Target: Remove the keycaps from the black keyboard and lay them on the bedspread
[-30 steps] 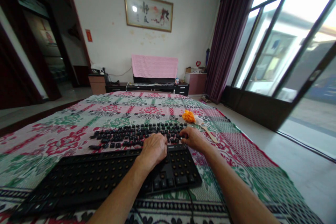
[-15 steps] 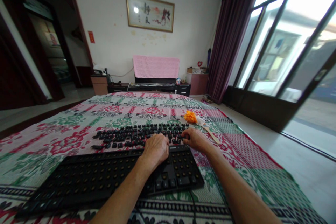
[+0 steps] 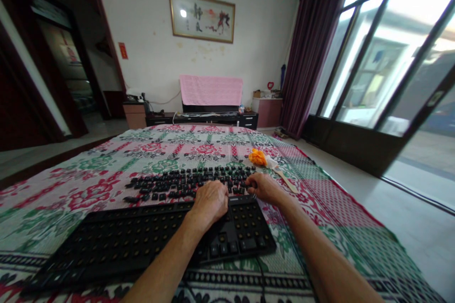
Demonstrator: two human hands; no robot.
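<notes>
A black keyboard point(image 3: 142, 241) lies on the patterned cloth with most keycaps off and bare switch posts showing. Behind it, loose black keycaps point(image 3: 177, 182) are laid out in rows. My left hand point(image 3: 210, 202) rests knuckles-up on the keyboard's far edge; its curled fingers are hidden. At the right end of the keycap rows, the fingertips of my right hand point(image 3: 262, 187) are drawn together, and I cannot see whether they pinch one.
An orange tuft point(image 3: 256, 157) and a wooden-handled tool point(image 3: 284, 181) lie just past my right hand. The keyboard's cable point(image 3: 259, 274) runs toward me. The floral cloth point(image 3: 88, 170) covers a wide surface; its right edge drops to the floor beside glass doors point(image 3: 391, 80).
Both hands stay in place; only the view has shifted slightly.
</notes>
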